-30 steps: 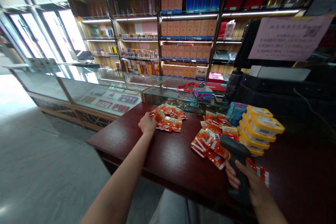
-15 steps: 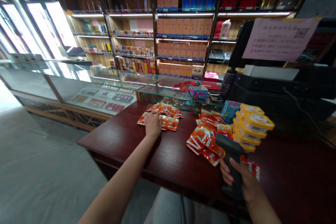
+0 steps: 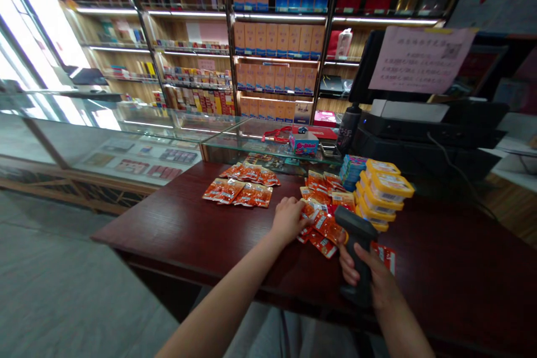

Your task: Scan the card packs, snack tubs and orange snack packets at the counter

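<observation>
My right hand (image 3: pixel 369 274) is wrapped round the grip of a dark barcode scanner (image 3: pixel 356 240), its head angled to the left over the desk. My left hand (image 3: pixel 290 218) is at the near pile of orange snack packets (image 3: pixel 323 224), fingers curled onto a packet at the pile's left edge; the fingertips are partly hidden. Two rows of similar orange packets (image 3: pixel 251 194) lie on the desk to the left, apart from both hands. Another orange packet (image 3: pixel 386 257) lies partly behind my right hand.
Yellow-lidded plastic tubs (image 3: pixel 384 193) are stacked behind the scanner, beside a stack of blue packs (image 3: pixel 351 170). A glass counter (image 3: pixel 218 137) borders the desk's far edge, with a small colourful box (image 3: pixel 304 144) on it. A monitor (image 3: pixel 364 67) with a pink notice stands at the right.
My left hand has moved right, from the packets on the left to the pile near the scanner. The view has turned slightly right. My right hand still holds the scanner.
</observation>
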`<action>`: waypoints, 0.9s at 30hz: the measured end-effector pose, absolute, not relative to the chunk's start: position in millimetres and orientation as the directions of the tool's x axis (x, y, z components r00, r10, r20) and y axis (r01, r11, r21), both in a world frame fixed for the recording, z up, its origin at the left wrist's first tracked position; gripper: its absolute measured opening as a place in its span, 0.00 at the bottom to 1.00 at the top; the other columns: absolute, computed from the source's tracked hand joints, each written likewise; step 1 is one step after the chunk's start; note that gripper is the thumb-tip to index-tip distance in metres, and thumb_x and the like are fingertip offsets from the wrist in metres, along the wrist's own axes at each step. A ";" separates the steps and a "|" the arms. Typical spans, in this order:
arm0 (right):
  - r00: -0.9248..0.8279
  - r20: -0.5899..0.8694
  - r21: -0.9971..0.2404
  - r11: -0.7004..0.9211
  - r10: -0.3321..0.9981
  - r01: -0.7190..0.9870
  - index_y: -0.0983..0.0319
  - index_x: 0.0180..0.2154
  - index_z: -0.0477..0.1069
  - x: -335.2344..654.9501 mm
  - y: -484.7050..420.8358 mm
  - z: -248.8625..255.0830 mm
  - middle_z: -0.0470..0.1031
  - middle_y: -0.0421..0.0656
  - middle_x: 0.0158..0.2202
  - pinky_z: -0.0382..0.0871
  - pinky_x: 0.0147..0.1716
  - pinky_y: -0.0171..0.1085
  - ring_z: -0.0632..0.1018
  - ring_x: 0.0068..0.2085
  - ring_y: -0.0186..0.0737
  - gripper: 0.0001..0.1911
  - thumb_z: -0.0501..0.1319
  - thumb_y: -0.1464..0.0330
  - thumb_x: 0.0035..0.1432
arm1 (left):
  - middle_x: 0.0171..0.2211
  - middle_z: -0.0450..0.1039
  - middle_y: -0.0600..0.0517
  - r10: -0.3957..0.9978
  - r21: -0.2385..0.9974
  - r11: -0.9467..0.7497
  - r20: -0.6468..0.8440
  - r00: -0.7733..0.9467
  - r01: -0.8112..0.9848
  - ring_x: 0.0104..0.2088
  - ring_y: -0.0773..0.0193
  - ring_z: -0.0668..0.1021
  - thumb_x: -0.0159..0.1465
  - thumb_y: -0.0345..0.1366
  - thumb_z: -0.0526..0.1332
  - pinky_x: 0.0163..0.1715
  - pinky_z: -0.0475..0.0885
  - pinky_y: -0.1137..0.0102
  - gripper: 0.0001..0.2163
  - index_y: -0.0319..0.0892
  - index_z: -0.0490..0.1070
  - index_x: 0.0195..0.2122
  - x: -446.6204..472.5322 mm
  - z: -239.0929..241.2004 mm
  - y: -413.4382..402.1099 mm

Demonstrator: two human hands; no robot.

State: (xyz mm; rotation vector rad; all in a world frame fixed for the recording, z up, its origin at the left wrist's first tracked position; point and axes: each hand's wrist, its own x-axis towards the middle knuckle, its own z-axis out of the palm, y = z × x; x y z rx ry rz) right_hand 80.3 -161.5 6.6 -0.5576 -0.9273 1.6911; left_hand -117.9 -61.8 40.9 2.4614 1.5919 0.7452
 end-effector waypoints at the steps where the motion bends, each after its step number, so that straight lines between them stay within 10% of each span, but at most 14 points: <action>1: -0.315 0.088 -0.804 -0.119 0.945 -0.582 0.59 0.41 0.68 80.1 -161.6 7.1 0.64 0.34 0.23 0.58 0.16 0.27 0.63 0.17 0.24 0.12 0.62 0.60 0.58 | 0.41 0.71 0.44 0.891 0.357 -0.421 0.334 0.307 0.834 0.44 0.51 0.70 0.53 0.46 0.67 0.45 0.65 0.62 0.20 0.44 0.73 0.46 -116.4 41.1 -60.4; 14: -0.264 0.045 -0.791 -0.127 0.963 -0.598 0.59 0.39 0.68 75.2 -161.3 12.7 0.65 0.34 0.22 0.58 0.15 0.27 0.62 0.17 0.25 0.12 0.64 0.60 0.56 | 0.20 0.66 0.57 0.967 0.926 -0.239 0.253 -0.010 0.294 0.21 0.70 0.68 0.53 0.41 0.64 0.22 0.59 0.75 0.10 0.40 0.70 0.25 -114.1 6.8 -32.1; 20: -0.228 0.035 -0.792 -0.112 0.973 -0.600 0.60 0.39 0.68 73.8 -160.9 14.1 0.64 0.34 0.21 0.60 0.16 0.27 0.61 0.17 0.25 0.14 0.65 0.59 0.55 | 0.20 0.65 0.59 0.974 0.976 -0.202 0.192 -0.120 -0.080 0.17 0.72 0.68 0.56 0.42 0.62 0.18 0.62 0.76 0.11 0.42 0.62 0.29 -119.1 11.2 -35.9; 27: -0.186 0.007 -0.872 -0.085 0.983 -0.482 0.60 0.38 0.68 66.8 -163.6 25.3 0.65 0.33 0.21 0.58 0.15 0.27 0.63 0.17 0.25 0.15 0.67 0.60 0.53 | 0.33 0.74 0.53 0.957 0.951 -0.285 0.277 -0.086 -0.117 0.26 0.67 0.76 0.55 0.33 0.61 0.25 0.70 0.72 0.11 0.43 0.63 0.38 -116.5 13.8 -37.9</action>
